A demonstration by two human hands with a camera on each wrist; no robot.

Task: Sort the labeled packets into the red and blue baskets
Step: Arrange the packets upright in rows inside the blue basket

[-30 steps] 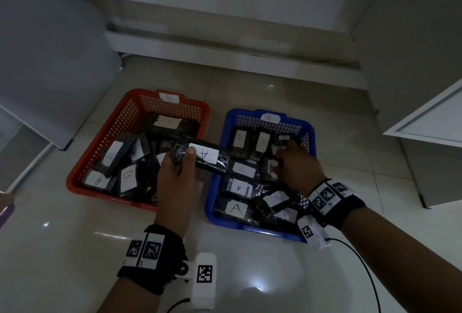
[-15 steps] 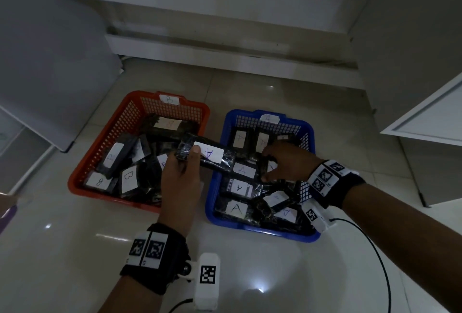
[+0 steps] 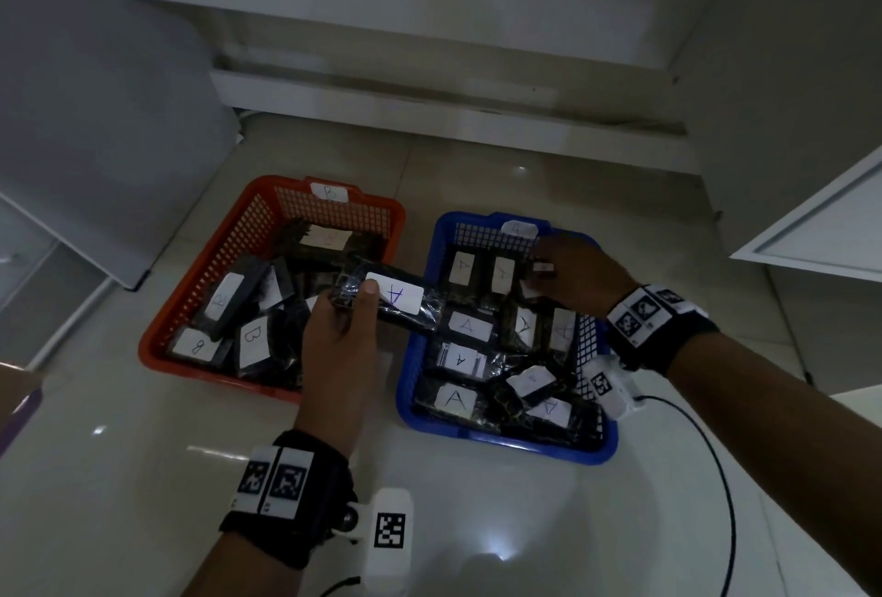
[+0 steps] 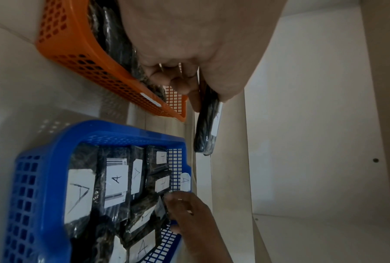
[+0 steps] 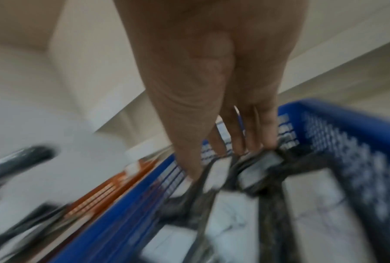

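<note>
1. The left hand (image 3: 341, 348) is being kept curled round a black packet labelled A (image 3: 387, 298), thumb pressed on the edge of its white label. The packet is being held in the air above the gap between the red basket (image 3: 191, 360) and the blue basket (image 3: 420, 358), its far end reaching over the blue rim.
2. Compared with a second ago, this packet is hardly being shifted; it is being held at almost the same spot, so the drop into the blue basket is judged as not yet made.
3. The right hand (image 3: 580, 274) is being moved: from the middle of the blue basket it is now being reached to the far corner, near the A tag on the rim. Its fingers are extended onto the standing packets there, apparently parting them to make room; a firm grip on any one cannot be told.
4. The left wrist view is showing what the head view is not: the held packet seen edge-on, clamped between thumb and fingers, hanging clear of both baskets.
5. The right wrist view, though blurred, is showing the fingertips (image 5: 240, 142) being pressed among packet tops against the blue mesh wall.
6. Only the head view is showing the B packets lying in the red basket.
</note>
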